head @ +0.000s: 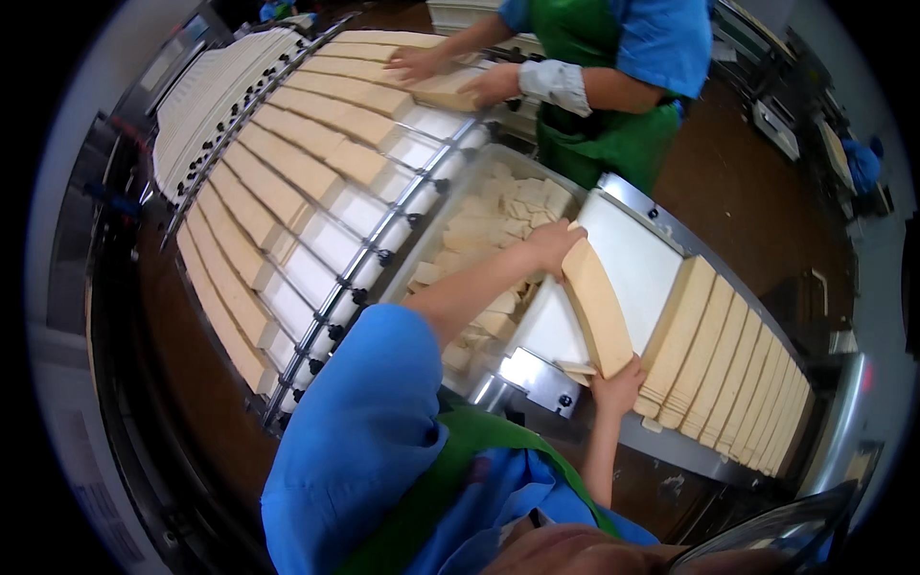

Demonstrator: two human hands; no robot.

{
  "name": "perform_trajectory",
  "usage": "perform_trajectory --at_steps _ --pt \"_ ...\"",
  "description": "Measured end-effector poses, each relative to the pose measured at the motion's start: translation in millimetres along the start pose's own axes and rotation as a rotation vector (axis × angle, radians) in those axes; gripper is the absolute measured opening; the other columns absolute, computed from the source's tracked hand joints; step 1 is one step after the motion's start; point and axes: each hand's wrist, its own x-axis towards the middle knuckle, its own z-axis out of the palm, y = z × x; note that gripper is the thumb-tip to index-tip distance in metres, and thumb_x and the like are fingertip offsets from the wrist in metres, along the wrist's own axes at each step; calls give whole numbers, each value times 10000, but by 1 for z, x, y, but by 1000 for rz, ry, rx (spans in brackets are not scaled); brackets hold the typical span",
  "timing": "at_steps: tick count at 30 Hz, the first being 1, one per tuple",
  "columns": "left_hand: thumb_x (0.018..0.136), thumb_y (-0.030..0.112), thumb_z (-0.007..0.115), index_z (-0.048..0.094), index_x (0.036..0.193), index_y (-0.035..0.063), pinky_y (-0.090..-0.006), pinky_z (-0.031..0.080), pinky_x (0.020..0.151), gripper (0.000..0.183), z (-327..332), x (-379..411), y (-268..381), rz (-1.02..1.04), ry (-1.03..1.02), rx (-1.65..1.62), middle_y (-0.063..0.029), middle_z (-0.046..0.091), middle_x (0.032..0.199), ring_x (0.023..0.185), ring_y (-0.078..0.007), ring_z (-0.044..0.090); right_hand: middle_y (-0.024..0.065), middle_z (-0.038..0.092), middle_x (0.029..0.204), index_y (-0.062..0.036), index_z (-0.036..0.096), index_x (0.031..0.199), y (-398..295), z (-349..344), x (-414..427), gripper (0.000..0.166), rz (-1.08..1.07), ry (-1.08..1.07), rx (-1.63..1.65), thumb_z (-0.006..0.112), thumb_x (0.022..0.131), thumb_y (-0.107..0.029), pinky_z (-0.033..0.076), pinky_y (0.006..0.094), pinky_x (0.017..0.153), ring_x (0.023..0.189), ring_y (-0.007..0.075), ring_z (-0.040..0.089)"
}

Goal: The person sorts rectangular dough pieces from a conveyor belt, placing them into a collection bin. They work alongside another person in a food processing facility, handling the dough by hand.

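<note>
A long pale yellow stack of thin sheets (598,309), probably dough or wafer, lies across the white conveyor belt (632,251) on the right. My left hand (557,248) grips its far end beside the scrap bin, and my right hand (619,384) holds its near end. To the right of this stack, several similar stacks (690,338) stand side by side along the belt. A few loose pieces (575,369) lie at the belt's near corner, close to my right hand.
A translucent bin (503,154) of broken pieces sits between the conveyors. Several long stacks (287,162) lie between metal rods on the left conveyor. Across from me, a co-worker in a green apron (604,136) has both hands on a stack there.
</note>
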Motion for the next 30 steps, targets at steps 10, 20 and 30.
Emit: perform_trajectory --at_steps 10,20,30 --pt "609 353 872 448 1349 86 -447 443 1015 894 -119 -242 -79 -186 409 -150 -245 422 1406 1302 -396 453 141 496 1241 -108 524 1273 -137 39 -52 710 -520 164 298 830 635 -167 480 419 964 1158 346 532" --pt "932 364 571 481 1310 -68 -432 420 1037 581 -165 -312 -278 -697 347 -263 -288 543 1314 1224 -421 514 105 572 1216 -156 579 1301 -341 3 -103 780 -994 -63 246 872 579 -188 524 401 894 1090 316 606" --pt "906 430 599 390 1395 -107 -531 222 1150 756 -117 -303 -182 -502 545 -17 -324 405 1423 1383 -444 318 114 515 1212 -153 533 1347 -365 36 -111 824 -927 -98 99 862 597 -242 541 425 830 1024 331 619"
